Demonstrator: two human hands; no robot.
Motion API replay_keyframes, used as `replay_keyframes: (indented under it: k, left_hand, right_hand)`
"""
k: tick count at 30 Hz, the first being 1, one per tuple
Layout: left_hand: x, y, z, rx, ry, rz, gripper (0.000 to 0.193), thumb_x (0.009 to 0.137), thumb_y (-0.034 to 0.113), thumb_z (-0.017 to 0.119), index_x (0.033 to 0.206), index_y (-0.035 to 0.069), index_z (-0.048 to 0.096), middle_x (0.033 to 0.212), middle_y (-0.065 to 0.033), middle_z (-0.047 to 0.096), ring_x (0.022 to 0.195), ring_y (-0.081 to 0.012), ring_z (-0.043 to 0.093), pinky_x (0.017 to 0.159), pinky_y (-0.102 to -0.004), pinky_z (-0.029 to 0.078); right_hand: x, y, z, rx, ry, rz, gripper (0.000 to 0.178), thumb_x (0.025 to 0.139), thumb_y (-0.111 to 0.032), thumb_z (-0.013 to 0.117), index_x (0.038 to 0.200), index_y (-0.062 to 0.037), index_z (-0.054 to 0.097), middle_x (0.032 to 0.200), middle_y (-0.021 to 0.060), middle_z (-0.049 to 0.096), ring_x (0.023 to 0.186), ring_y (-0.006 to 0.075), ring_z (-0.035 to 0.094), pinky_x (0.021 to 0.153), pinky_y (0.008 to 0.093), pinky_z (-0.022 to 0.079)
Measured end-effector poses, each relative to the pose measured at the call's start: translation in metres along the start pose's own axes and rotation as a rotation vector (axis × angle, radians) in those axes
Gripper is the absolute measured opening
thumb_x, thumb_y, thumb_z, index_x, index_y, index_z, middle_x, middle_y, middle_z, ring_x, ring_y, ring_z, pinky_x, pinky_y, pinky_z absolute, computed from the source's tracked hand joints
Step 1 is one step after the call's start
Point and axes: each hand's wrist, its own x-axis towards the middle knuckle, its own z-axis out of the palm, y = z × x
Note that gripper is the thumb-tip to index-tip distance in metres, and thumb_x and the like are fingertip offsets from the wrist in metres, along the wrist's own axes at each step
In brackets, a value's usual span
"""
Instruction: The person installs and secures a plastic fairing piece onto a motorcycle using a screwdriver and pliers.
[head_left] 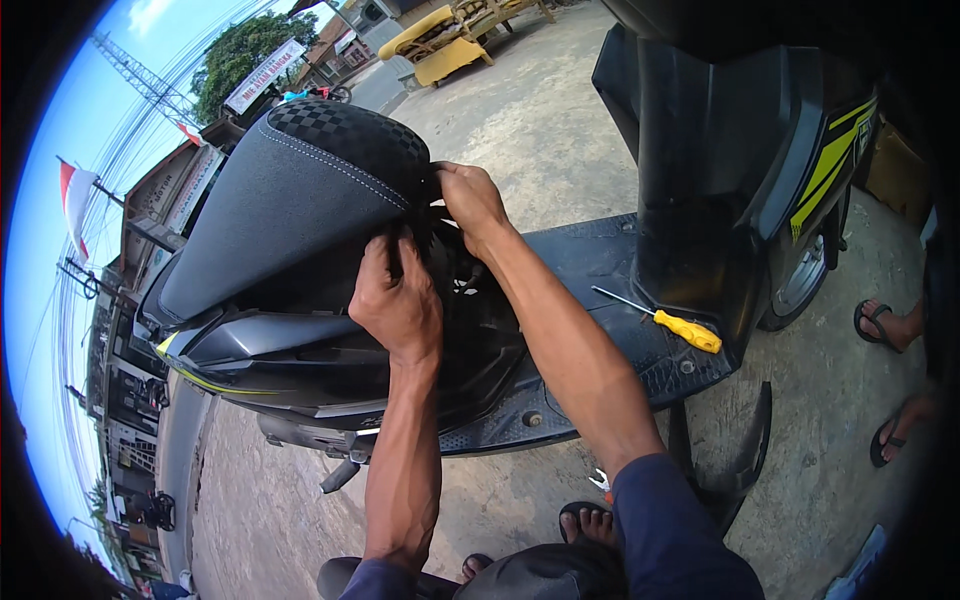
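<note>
The black scooter seat (270, 215), with white stitching and a checkered front patch, fills the left-middle of the head view. Under its front edge, my left hand (395, 305) is closed, thumb and fingers pinched together. My right hand (468, 200) reaches to the seat's front end, its fingers curled in against the dark gap there. Whatever either hand grips is hidden by the fingers and shadow. Below the hands lies the dark body panel (290, 340) of the scooter. A yellow-handled screwdriver (685, 331) rests on the black footboard (575, 265).
The scooter's front shield (700, 170) rises at the right. A loose black plastic piece (750, 450) and a red-handled tool (603, 485) lie on the concrete. Another person's sandalled foot (888, 325) is at the right edge. Yellow worn furniture (450, 60) stands behind.
</note>
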Motion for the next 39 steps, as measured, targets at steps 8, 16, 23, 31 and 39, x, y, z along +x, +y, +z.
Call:
replay_keyframes:
  k: [8, 16, 23, 31, 39]
  left_hand:
    - [0.002, 0.013, 0.013, -0.063, 0.117, -0.125, 0.014, 0.097, 0.012, 0.073, 0.105, 0.001, 0.077, 0.084, -0.0123, 0.078, 0.069, -0.013, 0.069, 0.068, -0.0295, 0.054]
    - [0.0, 0.009, 0.021, -0.006, 0.164, -0.051, 0.015, 0.096, 0.013, 0.074, 0.104, 0.001, 0.077, 0.084, -0.0118, 0.077, 0.069, -0.0125, 0.068, 0.067, -0.0296, 0.053]
    - [-0.003, 0.006, 0.016, 0.059, 0.178, -0.034, 0.017, 0.095, 0.014, 0.075, 0.105, 0.0, 0.076, 0.086, -0.0115, 0.078, 0.071, -0.0146, 0.07, 0.068, -0.0304, 0.054]
    - [-0.003, 0.008, 0.026, 0.016, 0.223, -0.029, 0.016, 0.093, 0.015, 0.077, 0.102, 0.002, 0.078, 0.086, -0.0103, 0.079, 0.069, -0.0149, 0.07, 0.067, -0.0307, 0.054]
    - [-0.003, 0.02, 0.022, -0.03, 0.169, -0.198, 0.017, 0.094, 0.017, 0.078, 0.104, 0.002, 0.077, 0.086, -0.0067, 0.078, 0.07, -0.0109, 0.067, 0.068, -0.0288, 0.052]
  right_hand:
    - [-0.01, -0.004, 0.004, 0.17, -0.103, -0.002, 0.027, 0.1, -0.017, 0.053, 0.11, -0.004, 0.074, 0.1, 0.0026, 0.075, 0.087, 0.0132, 0.065, 0.082, 0.0299, 0.051]
    - [0.0, -0.003, -0.008, 0.042, -0.141, 0.0, 0.024, 0.099, -0.013, 0.056, 0.107, -0.0005, 0.075, 0.097, 0.0044, 0.075, 0.082, 0.0107, 0.065, 0.077, 0.0254, 0.052]
    - [-0.011, -0.004, -0.006, 0.168, -0.161, 0.052, 0.024, 0.101, -0.016, 0.065, 0.117, 0.0004, 0.073, 0.102, 0.0047, 0.075, 0.087, 0.011, 0.066, 0.08, 0.0257, 0.054]
    - [-0.01, 0.003, -0.003, 0.115, -0.099, -0.021, 0.022, 0.101, -0.013, 0.065, 0.115, 0.0018, 0.074, 0.099, 0.0044, 0.075, 0.082, 0.0103, 0.066, 0.077, 0.0248, 0.053]
    - [-0.005, 0.007, -0.012, -0.004, -0.123, -0.082, 0.022, 0.103, -0.009, 0.062, 0.115, 0.0041, 0.074, 0.099, 0.0036, 0.075, 0.084, 0.0095, 0.066, 0.08, 0.0253, 0.054]
